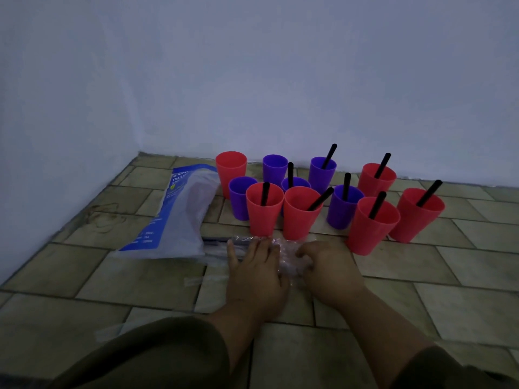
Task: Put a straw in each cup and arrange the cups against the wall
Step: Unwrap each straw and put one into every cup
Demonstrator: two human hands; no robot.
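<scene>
Several red and purple cups stand in a loose cluster on the tiled floor near the wall (280, 80). Most hold a black straw, such as the front red cup (264, 209) with its straw (265, 193). The back-left red cup (230, 167), the back purple cup (275, 167) and the left purple cup (242, 197) show no straw. A clear straw packet (283, 252) lies just in front of the cups. My left hand (254, 272) presses flat on it with fingers stretched out. My right hand (325, 269) curls its fingers into the packet's right end.
A blue and white plastic bag (179, 214) lies left of the cups, beside the side wall. Scraps of clear wrapper (193, 282) lie on the tiles to my left. Bare tiled floor (449, 276) stretches to the right of my hands.
</scene>
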